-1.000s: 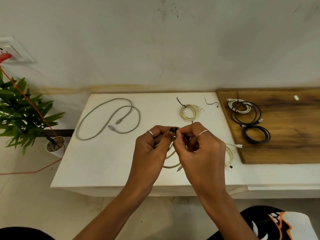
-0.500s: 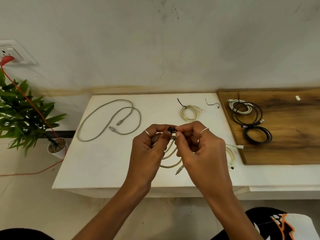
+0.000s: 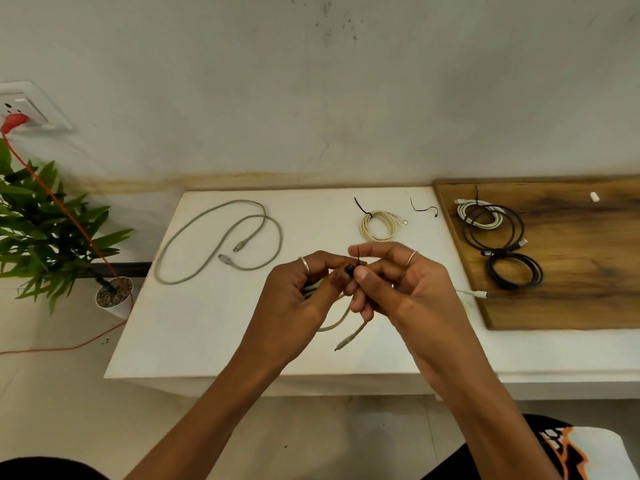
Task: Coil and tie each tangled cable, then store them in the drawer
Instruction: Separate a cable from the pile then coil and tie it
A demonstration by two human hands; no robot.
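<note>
My left hand [image 3: 300,299] grips a coiled cream cable [image 3: 341,318] above the white table [image 3: 194,327]; its loops and a plug end hang below my fingers. My right hand [image 3: 401,289] pinches a thin black twist tie [image 3: 358,258] at the top of that coil, the tie's end sticking up. A loose grey cable [image 3: 221,237] lies uncoiled at the back left. A tied cream coil [image 3: 378,225] sits at the back centre, with a spare black tie [image 3: 424,208] beside it. No drawer is in view.
A wooden board [image 3: 571,278] on the right carries a white coil [image 3: 479,216] and black coils [image 3: 514,270]. Another white cable end [image 3: 476,294] pokes out by my right wrist. A potted plant [image 3: 45,230] and a red cord [image 3: 65,209] stand left of the table.
My right hand's fingers have spread and lifted while still pinching the tie, whose end now stands up. The coil's plug end hangs lower and more of it shows.
</note>
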